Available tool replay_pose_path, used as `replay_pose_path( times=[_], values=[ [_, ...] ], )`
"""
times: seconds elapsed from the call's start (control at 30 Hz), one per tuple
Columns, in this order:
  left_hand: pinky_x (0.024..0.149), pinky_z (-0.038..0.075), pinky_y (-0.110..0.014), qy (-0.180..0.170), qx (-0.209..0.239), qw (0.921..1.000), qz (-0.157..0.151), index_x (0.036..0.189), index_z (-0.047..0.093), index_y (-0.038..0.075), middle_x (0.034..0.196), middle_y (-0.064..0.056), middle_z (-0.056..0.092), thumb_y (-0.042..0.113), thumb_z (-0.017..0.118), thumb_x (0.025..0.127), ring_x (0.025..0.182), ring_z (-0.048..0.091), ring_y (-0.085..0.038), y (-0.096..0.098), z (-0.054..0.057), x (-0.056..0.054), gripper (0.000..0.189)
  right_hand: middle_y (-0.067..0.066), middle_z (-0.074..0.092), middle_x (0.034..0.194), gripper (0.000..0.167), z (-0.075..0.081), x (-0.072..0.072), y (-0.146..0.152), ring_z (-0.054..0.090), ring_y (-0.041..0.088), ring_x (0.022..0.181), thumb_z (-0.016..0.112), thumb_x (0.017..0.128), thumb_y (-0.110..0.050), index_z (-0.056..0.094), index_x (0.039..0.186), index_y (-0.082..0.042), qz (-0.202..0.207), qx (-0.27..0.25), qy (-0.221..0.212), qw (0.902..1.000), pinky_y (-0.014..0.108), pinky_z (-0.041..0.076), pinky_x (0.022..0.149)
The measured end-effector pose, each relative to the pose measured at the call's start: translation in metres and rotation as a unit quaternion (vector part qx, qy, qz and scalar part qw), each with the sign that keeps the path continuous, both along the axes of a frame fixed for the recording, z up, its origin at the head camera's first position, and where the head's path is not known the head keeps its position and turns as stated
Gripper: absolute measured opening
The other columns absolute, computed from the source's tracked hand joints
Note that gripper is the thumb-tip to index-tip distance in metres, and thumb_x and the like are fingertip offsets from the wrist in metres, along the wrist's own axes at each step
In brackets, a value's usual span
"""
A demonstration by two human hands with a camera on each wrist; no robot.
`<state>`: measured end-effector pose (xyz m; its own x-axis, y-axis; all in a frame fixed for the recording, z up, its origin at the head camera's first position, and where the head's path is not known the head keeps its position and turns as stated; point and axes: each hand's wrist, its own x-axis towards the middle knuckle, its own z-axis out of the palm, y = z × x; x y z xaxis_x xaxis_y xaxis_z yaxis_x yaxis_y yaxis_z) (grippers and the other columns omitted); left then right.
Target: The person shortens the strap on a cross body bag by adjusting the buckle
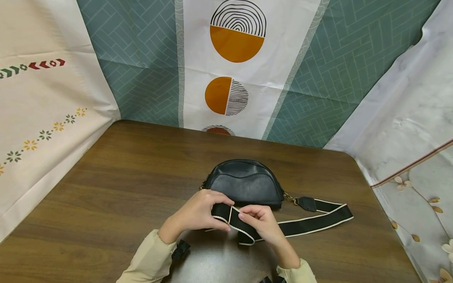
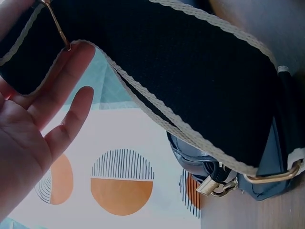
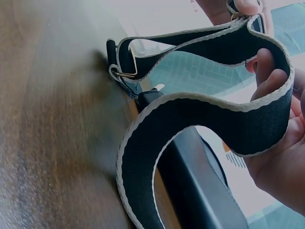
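Observation:
A black half-moon handbag [image 1: 244, 182] stands on the table with its black, cream-edged strap [image 1: 311, 226] in front and to the right. My left hand [image 1: 199, 212] grips the strap beside a thin gold slider buckle [image 1: 230, 215], thumb below and fingers above. Just right of the buckle, my right hand [image 1: 263, 224] pinches the strap between thumb and fingers. A loop of webbing [image 3: 190, 107] hangs from the right hand in the right wrist view. In the left wrist view a gold ring [image 2: 271, 179] holds the strap near a gold clasp [image 2: 209, 186].
The brown wooden table [image 1: 124, 188] reaches to a patterned cloth [image 1: 148, 78] hung behind it. Pale cloths [image 1: 42, 118] hang at the left and right sides. A leather strap end [image 1: 306, 204] joins the bag by a chain on the right.

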<state>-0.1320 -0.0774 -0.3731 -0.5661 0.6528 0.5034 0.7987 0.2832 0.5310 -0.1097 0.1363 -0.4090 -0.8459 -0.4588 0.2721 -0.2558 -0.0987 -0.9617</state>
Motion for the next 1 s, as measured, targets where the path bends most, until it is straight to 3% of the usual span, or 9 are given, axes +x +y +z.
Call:
replay_pose_path(
  times=[0.23,0.4,0.6,0.8,1.0],
  values=[
    [0.075,0.043,-0.022,0.017,-0.008,0.9997,0.016,0.093,0.067,0.007,0.091,0.005,0.057,0.034,0.082,0.059,0.086,0.053,-0.009,0.002,0.000,0.001,0.046,-0.005,0.064,0.078,0.015,0.000,-0.001,-0.004,0.058,0.005,0.065,0.052,0.085,0.007,0.056,0.088,0.020,-0.011,0.002,0.000,0.9999,0.019,0.047,0.054],
    [0.073,0.042,-0.025,0.035,-0.045,0.9976,0.039,0.093,0.068,0.008,0.086,0.006,0.055,0.043,0.079,0.059,0.083,0.051,-0.008,0.003,0.004,0.003,0.050,-0.007,0.064,0.079,0.012,-0.001,-0.002,-0.007,0.057,0.004,0.064,0.052,0.084,0.008,0.057,0.087,0.019,-0.019,0.004,0.021,0.9996,0.018,0.046,0.054],
    [0.074,0.042,-0.027,0.043,-0.078,0.9948,0.050,0.095,0.068,0.009,0.088,0.006,0.056,0.042,0.080,0.058,0.085,0.053,-0.010,0.005,0.007,0.005,0.051,-0.008,0.063,0.079,0.011,-0.001,-0.003,-0.012,0.056,0.003,0.065,0.053,0.084,0.008,0.057,0.084,0.018,-0.025,0.002,0.041,0.9989,0.018,0.045,0.055],
    [0.072,0.042,-0.026,0.045,-0.079,0.9944,0.054,0.094,0.069,0.009,0.088,0.005,0.057,0.042,0.080,0.057,0.082,0.054,-0.011,0.005,0.008,0.006,0.051,-0.009,0.063,0.077,0.012,-0.001,-0.002,-0.013,0.055,0.002,0.064,0.053,0.084,0.007,0.057,0.085,0.018,-0.032,0.005,0.031,0.9990,0.017,0.044,0.055],
    [0.072,0.043,-0.026,0.033,-0.062,0.9964,0.047,0.094,0.069,0.007,0.087,0.005,0.057,0.037,0.082,0.057,0.081,0.054,-0.009,0.004,0.007,0.005,0.049,-0.007,0.064,0.080,0.017,-0.001,-0.002,-0.007,0.056,0.004,0.066,0.052,0.086,0.003,0.056,0.089,0.019,-0.030,0.017,-0.007,0.9994,0.018,0.046,0.057]
  ],
)
